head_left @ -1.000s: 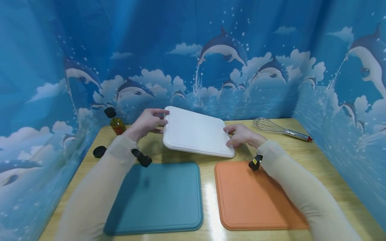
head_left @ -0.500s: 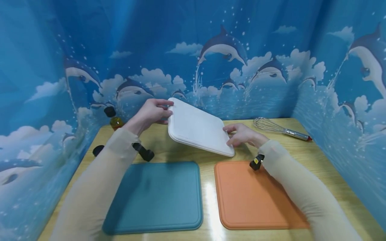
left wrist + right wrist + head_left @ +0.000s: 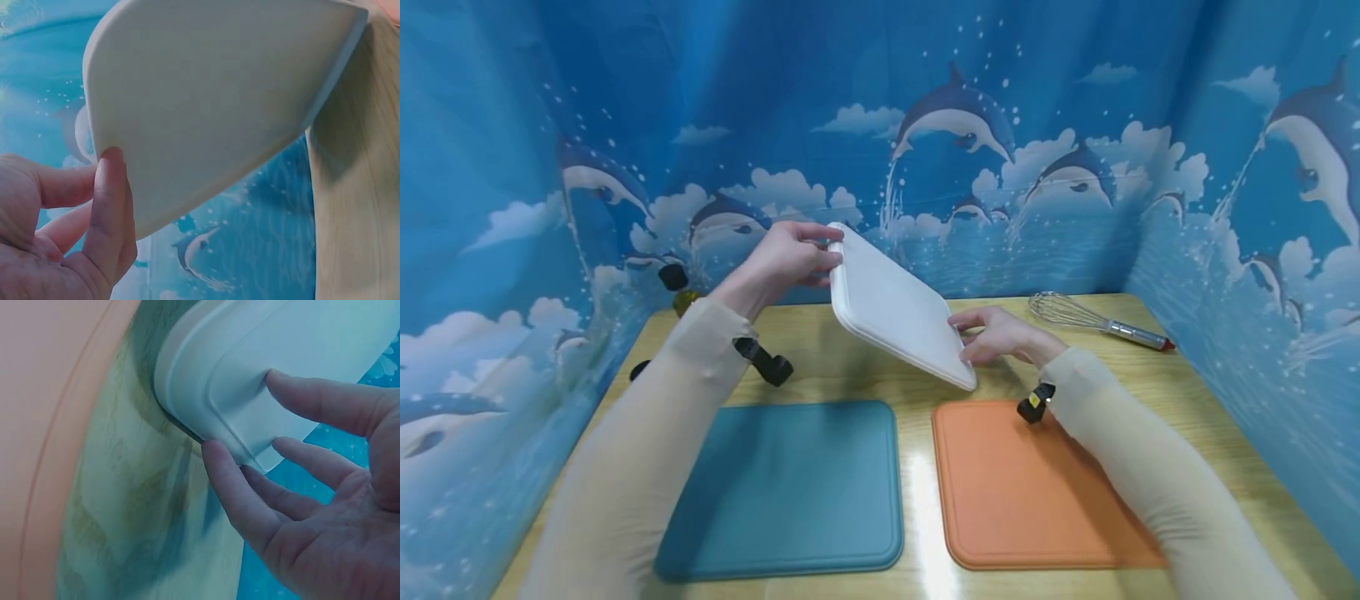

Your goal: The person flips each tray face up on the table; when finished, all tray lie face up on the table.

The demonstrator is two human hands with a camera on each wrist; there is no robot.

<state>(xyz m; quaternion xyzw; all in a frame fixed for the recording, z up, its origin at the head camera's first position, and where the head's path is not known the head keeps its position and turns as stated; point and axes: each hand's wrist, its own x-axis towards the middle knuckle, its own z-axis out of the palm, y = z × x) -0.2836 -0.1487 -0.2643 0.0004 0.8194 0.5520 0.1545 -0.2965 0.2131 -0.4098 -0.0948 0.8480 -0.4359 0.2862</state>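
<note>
A white cutting board [image 3: 901, 304] with rounded corners and a groove along its rim stands tilted above the table, left end high and right end down by the wood. My left hand [image 3: 790, 260] pinches its raised left edge; in the left wrist view the fingers [image 3: 111, 206] close on that edge, with the board's plain underside [image 3: 206, 106] showing. At the low end, my right hand [image 3: 1000, 335] grips the right edge. The right wrist view has its fingertips on the grooved face [image 3: 244, 394] and at the rim of the board.
A teal board [image 3: 790, 492] lies at front left and an orange board [image 3: 1045, 492] at front right on the wooden table [image 3: 919, 500]. A whisk [image 3: 1101, 321] lies at back right. Behind my left arm are a black-capped bottle [image 3: 676, 283] and a black round piece [image 3: 638, 369], both partly hidden. Dolphin-print curtain [image 3: 880, 125] surrounds the table.
My left hand has risen and shifted right, tipping the white cutting board more steeply. My right hand has stayed nearly in place at the low end. My left arm now covers more of the bottle.
</note>
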